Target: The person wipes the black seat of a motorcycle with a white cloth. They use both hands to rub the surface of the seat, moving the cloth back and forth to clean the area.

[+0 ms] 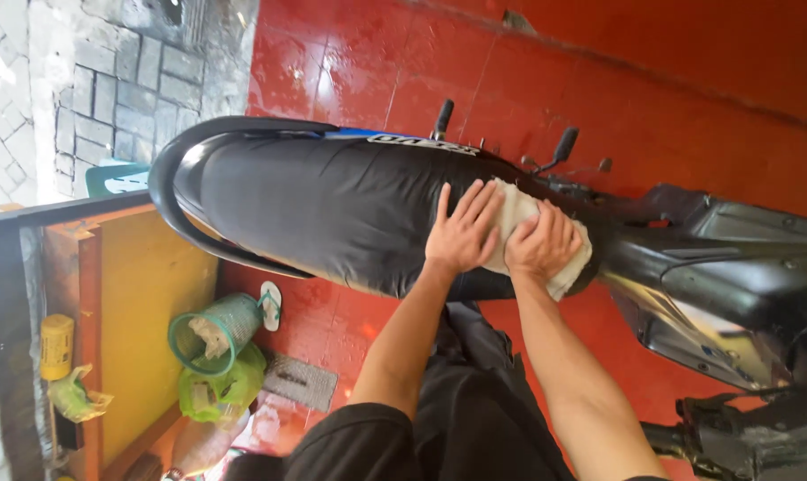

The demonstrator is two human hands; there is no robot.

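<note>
A motorbike (706,267) filled most of the view, turned sideways in the frame, standing on a glossy red tiled floor (350,62). Its long black seat (332,209) ran across the middle, with a dark grab rail (167,191) curving around the seat's end at the left. To the right sat the bike's grey and black body panels.

At the left stood an orange and yellow door (145,294), and past it a grey brick pavement (109,89). Near the door's foot lay a green mesh basket (216,331) on its side, with a green bag (221,387) just beside it and a single sandal (271,305) close by. A yellow can (56,346) sat at the far left edge.

Both my bare arms reached forward to the seat. My left hand (462,233) lay flat, fingers spread, its palm on the seat and its fingertips on a white cloth (546,236). My right hand (542,245) pressed down on top of that cloth, fingers close together and slightly curled. The cloth lay on the seat near the bike's body panels, partly hidden under my hands.
</note>
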